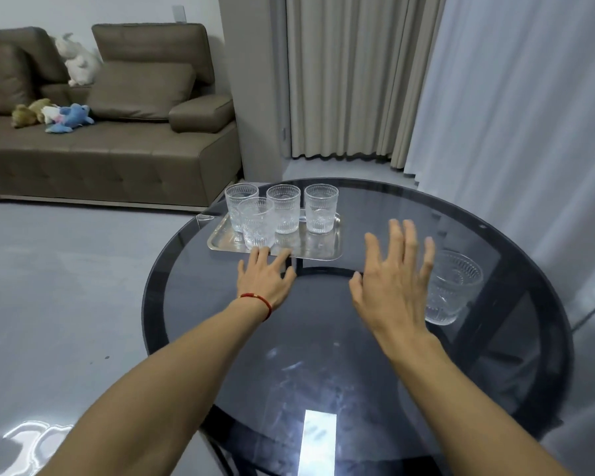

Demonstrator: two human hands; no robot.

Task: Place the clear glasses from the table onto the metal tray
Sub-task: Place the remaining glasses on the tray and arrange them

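A rectangular metal tray (320, 249) lies at the far left of the round dark glass table (323, 345). Several clear ribbed glasses stand on it: three in a back row (241, 204) (284, 209) (321, 209) and one in front at the left (259, 223). Another clear glass (455, 286) stands on the table to the right, off the tray. My left hand (267, 280) is open, fingers spread, just before the tray's near edge below the front glass. My right hand (397, 283) is open with fingers apart, right beside the lone glass and partly hiding its left side.
A brown sofa (110, 146) with plush toys (69, 118) stands beyond the table at the left. Curtains (351, 80) hang behind and to the right. The table's rim curves close to the tray's left end; grey floor surrounds it.
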